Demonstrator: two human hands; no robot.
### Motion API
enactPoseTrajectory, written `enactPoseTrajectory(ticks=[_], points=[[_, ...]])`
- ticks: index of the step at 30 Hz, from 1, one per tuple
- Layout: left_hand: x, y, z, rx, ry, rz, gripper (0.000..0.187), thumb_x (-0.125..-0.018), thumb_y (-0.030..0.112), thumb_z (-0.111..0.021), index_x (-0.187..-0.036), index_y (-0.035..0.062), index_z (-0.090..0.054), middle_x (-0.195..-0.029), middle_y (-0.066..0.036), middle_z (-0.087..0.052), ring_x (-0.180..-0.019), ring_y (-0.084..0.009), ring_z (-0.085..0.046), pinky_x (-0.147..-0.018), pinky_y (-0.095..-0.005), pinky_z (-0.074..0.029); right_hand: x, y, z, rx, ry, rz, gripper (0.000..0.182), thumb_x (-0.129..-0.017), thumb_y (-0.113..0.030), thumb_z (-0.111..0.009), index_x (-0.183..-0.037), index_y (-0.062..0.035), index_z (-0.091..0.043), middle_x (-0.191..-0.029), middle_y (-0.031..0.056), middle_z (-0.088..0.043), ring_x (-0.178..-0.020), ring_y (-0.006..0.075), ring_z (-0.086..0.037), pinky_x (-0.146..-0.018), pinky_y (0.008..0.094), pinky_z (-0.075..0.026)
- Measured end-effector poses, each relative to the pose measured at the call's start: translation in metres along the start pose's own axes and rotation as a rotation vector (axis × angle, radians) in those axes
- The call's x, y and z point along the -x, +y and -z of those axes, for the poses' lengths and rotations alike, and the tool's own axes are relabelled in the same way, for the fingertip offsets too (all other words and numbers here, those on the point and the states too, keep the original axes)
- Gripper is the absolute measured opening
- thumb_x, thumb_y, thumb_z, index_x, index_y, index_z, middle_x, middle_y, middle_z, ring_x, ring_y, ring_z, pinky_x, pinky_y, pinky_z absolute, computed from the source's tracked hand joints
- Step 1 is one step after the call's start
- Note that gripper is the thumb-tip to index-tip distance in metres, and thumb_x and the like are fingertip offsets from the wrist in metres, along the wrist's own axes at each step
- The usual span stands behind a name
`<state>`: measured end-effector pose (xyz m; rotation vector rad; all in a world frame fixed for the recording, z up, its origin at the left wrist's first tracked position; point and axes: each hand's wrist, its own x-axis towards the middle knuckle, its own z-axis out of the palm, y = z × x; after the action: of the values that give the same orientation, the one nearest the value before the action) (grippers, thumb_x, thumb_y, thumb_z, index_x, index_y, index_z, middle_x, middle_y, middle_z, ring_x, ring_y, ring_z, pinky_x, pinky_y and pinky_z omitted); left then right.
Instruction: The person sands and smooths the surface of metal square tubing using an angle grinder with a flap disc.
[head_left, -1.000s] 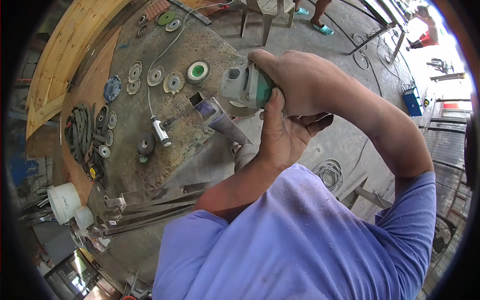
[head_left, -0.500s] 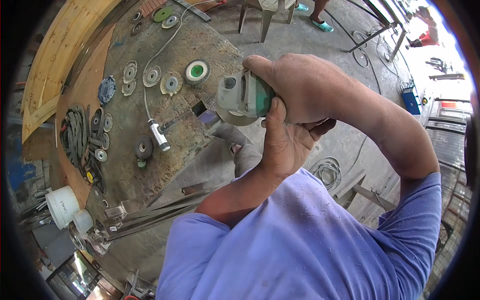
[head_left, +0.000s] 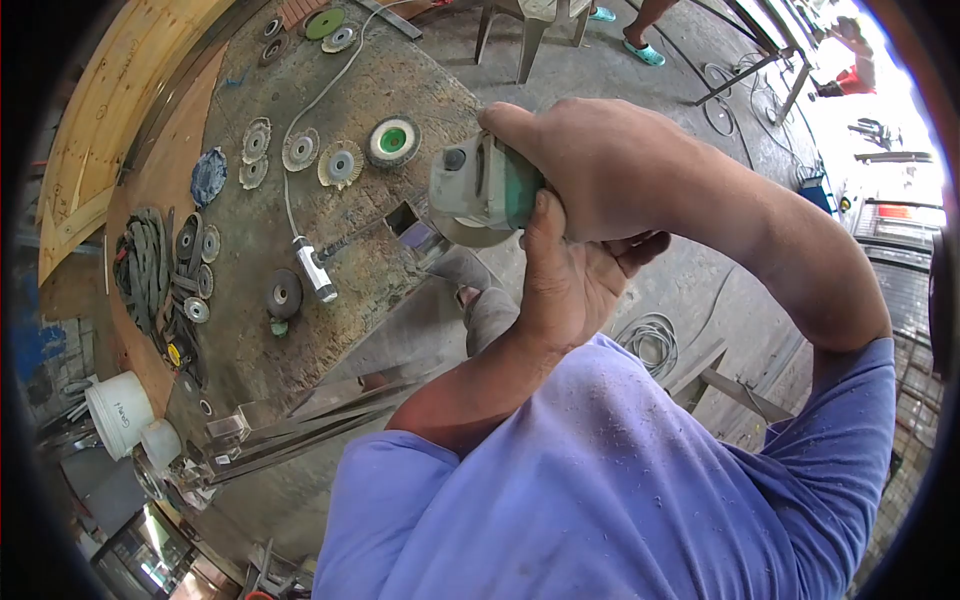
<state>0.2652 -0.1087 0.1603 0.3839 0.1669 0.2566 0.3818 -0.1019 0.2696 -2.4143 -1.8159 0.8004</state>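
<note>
My right hand (head_left: 612,165) is wrapped over the green and grey body of an angle grinder (head_left: 487,185), its thumb stretched along the top of the gear head. From below, my left hand (head_left: 562,285) grips the same tool, with the thumb against the green housing and the fingers partly hidden. Under the grinder head shows the edge of a disc (head_left: 475,234). That disc is close beside the open end of a square metal tube (head_left: 408,222) at the edge of the worktable (head_left: 370,285).
Several flap discs (head_left: 341,163) and a green-centred wheel (head_left: 393,142) lie on the table. A white cable ends in a connector (head_left: 315,270) near the tube. Left are coiled straps (head_left: 148,270) and a white bucket (head_left: 118,412). Coiled cable (head_left: 647,343) lies on the floor; a person's foot (head_left: 645,53) shows beyond.
The view has shifted slightly. Both hands keep their hold on the grinder, which stays beside the tube with hardly any movement.
</note>
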Motion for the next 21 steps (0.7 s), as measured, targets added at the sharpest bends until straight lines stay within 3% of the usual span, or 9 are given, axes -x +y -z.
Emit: enactPoseTrajectory(ticks=[12,15,21], points=[[-0.010,0.008,0.013,0.060,0.050,-0.048,0.100,-0.088,0.084,-0.044,-0.147,0.0021,-0.042,-0.131,-0.021,-0.058,-0.123,-0.0397,-0.059,-0.108,-0.0596,-0.047,-0.018,-0.007,0.001,-0.024,-0.023,-0.099,0.052,-0.075,-0.012,-0.072,-0.123,-0.0056,-0.054,-0.089,0.0211,-0.071,-0.092,0.0434,-0.071,-0.073,0.0519,-0.056],[-0.011,0.014,0.012,0.135,0.016,-0.059,0.097,-0.093,0.082,-0.039,-0.146,0.0012,-0.040,-0.131,-0.018,-0.059,-0.118,-0.0291,-0.064,-0.104,-0.0463,-0.053,-0.028,-0.006,-0.002,-0.039,0.006,-0.087,0.053,-0.074,-0.012,-0.073,-0.124,-0.0059,-0.053,-0.088,0.0215,-0.070,-0.092,0.0439,-0.071,-0.072,0.0520,-0.055],[-0.005,0.003,0.017,0.079,-0.082,-0.063,0.095,-0.093,0.080,-0.041,-0.149,0.0045,-0.037,-0.139,-0.016,-0.054,-0.124,-0.0280,-0.061,-0.107,-0.0466,-0.051,-0.008,-0.005,0.001,-0.017,0.027,-0.006,0.057,-0.073,-0.011,-0.074,-0.125,-0.0065,-0.052,-0.086,0.0221,-0.070,-0.090,0.0449,-0.070,-0.071,0.0524,-0.054]])
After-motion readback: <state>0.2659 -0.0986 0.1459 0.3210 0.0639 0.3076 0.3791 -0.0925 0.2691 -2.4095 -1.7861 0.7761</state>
